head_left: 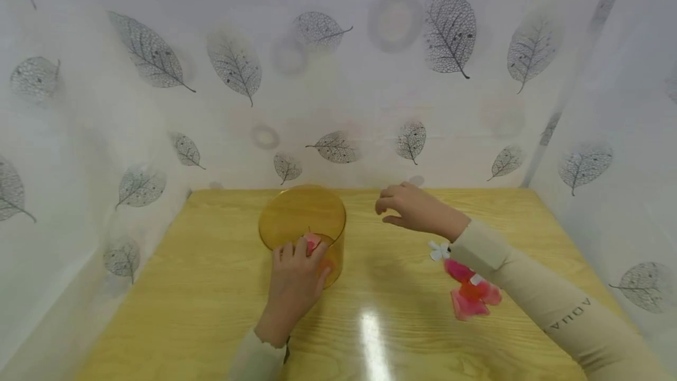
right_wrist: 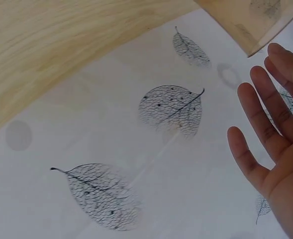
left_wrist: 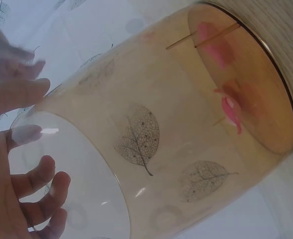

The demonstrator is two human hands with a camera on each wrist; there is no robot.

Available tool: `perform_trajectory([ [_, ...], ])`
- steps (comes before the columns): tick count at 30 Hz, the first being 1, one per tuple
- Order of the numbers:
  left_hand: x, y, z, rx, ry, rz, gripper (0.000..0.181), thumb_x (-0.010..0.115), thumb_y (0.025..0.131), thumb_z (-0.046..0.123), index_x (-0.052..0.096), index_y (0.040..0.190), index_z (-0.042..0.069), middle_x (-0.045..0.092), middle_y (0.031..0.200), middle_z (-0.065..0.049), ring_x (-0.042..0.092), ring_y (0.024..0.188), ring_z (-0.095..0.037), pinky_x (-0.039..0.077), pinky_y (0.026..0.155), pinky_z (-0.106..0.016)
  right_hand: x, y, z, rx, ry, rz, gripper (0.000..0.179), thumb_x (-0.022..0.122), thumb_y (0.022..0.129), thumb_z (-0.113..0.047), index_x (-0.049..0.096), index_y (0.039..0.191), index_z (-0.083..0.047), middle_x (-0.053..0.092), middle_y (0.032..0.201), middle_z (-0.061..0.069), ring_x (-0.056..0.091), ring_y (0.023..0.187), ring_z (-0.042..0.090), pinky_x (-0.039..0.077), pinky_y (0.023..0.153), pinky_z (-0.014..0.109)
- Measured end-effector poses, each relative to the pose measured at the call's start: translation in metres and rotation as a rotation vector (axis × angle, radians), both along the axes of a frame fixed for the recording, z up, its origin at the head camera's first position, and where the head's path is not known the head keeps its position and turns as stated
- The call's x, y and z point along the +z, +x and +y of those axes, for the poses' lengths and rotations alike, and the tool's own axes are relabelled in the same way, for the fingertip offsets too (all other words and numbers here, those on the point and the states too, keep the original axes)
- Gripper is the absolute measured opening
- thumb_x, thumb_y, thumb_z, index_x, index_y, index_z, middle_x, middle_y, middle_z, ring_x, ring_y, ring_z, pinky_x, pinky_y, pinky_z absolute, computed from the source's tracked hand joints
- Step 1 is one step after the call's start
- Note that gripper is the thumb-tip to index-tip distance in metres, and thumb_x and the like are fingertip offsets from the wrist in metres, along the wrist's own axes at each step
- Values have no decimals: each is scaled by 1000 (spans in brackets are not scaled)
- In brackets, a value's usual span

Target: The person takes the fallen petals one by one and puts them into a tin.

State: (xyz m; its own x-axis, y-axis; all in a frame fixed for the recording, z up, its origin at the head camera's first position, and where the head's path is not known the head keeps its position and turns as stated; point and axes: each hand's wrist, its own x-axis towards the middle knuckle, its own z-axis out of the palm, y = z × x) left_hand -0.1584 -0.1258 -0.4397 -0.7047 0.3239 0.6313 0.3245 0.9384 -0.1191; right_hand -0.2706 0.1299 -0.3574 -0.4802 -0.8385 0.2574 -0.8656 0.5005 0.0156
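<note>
An amber see-through cylindrical vase (head_left: 301, 210) stands on the wooden table. My left hand (head_left: 296, 275) is at its near rim, fingers loosely bent and gripping nothing. In the left wrist view, the same hand (left_wrist: 27, 164) overlaps the mouth of the vase (left_wrist: 151, 84). Pink flower pieces (left_wrist: 231, 109) and thin sticks (left_wrist: 218, 35) lie toward the bottom inside it. My right hand (head_left: 409, 207) hovers to the right of the vase, holding nothing; the right wrist view shows its spread fingers (right_wrist: 270, 114) near the vase's edge (right_wrist: 255, 25).
Pink artificial flowers (head_left: 468, 296) and a small white flower (head_left: 438, 250) lie on the table (head_left: 391, 322), partly behind the right sleeve (head_left: 529, 281). A white leaf-patterned curtain (head_left: 359, 87) encloses the back and both sides.
</note>
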Motion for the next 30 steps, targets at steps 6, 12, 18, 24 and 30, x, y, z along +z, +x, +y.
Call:
perform_trajectory([
  [6, -1, 1, 0, 6, 3, -14, 49, 80, 68, 40, 58, 107, 22, 60, 94, -10, 57, 75, -29, 43, 68, -40, -32, 13, 55, -53, 30, -15, 16, 77, 75, -15, 65, 86, -15, 64, 85, -2, 60, 80, 14, 48, 75, 38],
  [12, -3, 1, 0, 13, -2, -7, 49, 79, 68, 41, 57, 107, 23, 59, 94, -10, 57, 75, -29, 43, 68, -40, -66, 24, 103, -197, 82, -141, 17, 77, 73, -11, 67, 86, -13, 64, 85, -2, 58, 74, 14, 49, 72, 37],
  [18, -1, 1, -1, 10, -5, 11, 49, 80, 67, 40, 57, 106, 22, 59, 94, -10, 57, 74, -29, 43, 68, -40, -94, 30, 130, -286, 105, -219, 21, 79, 71, -13, 66, 86, -15, 63, 84, -3, 56, 71, 12, 49, 70, 35],
  [24, 0, 0, -1, 11, -9, 12, 49, 81, 66, 40, 57, 106, 22, 59, 94, -10, 57, 74, -29, 44, 69, -41, -111, 33, 135, -331, 120, -267, 30, 80, 70, -12, 66, 96, -10, 65, 109, 16, 64, 85, 23, 53, 76, 41],
  [30, 0, 0, 1, 13, -11, 4, 49, 80, 67, 41, 56, 106, 22, 59, 95, -10, 57, 75, -29, 44, 69, -41, -125, 32, 138, -317, 140, -276, 37, 80, 69, -12, 63, 101, -8, 62, 114, 23, 65, 82, 28, 54, 72, 40],
])
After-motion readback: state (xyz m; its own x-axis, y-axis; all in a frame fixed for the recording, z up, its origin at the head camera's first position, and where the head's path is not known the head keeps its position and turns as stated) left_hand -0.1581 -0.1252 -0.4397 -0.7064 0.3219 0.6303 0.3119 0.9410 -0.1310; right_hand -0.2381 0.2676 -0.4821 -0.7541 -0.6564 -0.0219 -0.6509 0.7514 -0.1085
